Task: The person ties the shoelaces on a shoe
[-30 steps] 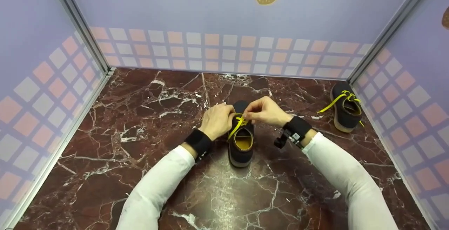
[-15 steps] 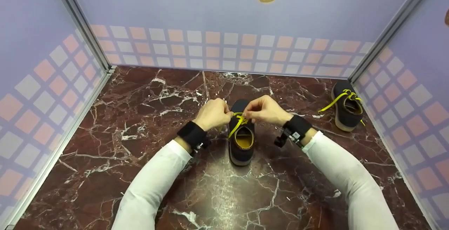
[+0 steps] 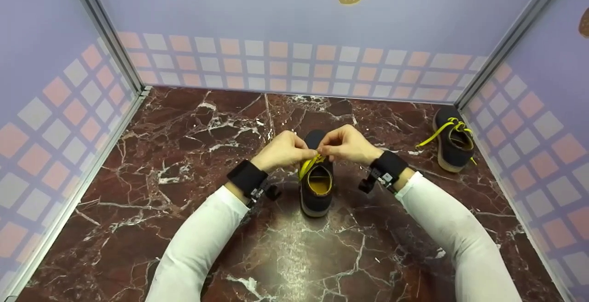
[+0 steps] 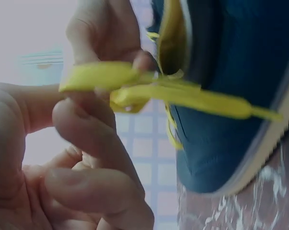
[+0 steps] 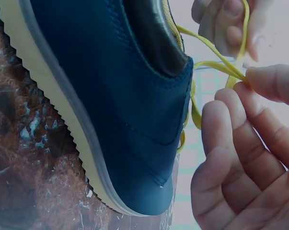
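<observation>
A dark shoe [image 3: 317, 203] with a yellow lining stands on the floor, its toe pointing away from me. Over its front, my right hand [image 3: 347, 145] pinches the yellow shoelace [image 5: 233, 72] between thumb and forefinger, clearest in the right wrist view. My left hand [image 3: 283, 151] holds the lace from the other side, its thumb reaching across to the right fingertips. In the left wrist view a flat stretch of lace lies across the left fingers [image 4: 86, 129], and a loose end hangs over the shoe's side. The fingers hide part of the lacing.
A matching shoe [image 3: 455, 143] with yellow laces stands at the right, near the side wall. Purple panels with pink and white squares [image 3: 301, 69] enclose the dark red marbled floor [image 3: 184, 154] at the back and both sides.
My left hand has drawn back slightly from the shoe, then brought its thumb in against the right fingertips with the lace. The right hand keeps its pinch and has hardly moved.
</observation>
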`<state>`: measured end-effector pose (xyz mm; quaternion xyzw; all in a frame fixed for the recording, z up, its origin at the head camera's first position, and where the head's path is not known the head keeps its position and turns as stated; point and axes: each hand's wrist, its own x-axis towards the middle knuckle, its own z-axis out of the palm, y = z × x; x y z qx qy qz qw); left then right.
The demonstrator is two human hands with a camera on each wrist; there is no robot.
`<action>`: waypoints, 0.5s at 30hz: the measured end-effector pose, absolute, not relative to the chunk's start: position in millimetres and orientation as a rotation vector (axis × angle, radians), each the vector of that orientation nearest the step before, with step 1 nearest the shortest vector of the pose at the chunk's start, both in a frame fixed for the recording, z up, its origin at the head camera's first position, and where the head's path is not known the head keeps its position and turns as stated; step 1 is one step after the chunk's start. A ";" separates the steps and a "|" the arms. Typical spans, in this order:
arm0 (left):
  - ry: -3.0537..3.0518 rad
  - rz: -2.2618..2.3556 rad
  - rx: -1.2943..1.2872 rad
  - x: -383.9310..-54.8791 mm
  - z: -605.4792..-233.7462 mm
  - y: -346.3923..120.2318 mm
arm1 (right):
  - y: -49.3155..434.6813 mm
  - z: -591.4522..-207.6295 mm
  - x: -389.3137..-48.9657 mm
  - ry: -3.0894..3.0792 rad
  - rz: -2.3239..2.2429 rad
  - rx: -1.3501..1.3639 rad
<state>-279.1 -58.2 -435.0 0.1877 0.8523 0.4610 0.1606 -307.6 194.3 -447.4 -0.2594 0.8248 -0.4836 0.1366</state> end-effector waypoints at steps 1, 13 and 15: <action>2.391 1.358 0.536 -278.3 -435.5 -58.1 | 194.4 -447.2 -307.6 2.389 -1.398 -0.752; 1.871 1.797 0.296 -269.2 -448.7 -46.9 | 194.5 -446.5 -308.7 2.429 -1.371 -0.763; 1.804 1.873 0.234 -267.2 -450.1 -43.5 | 194.5 -446.1 -309.2 2.442 -1.355 -0.771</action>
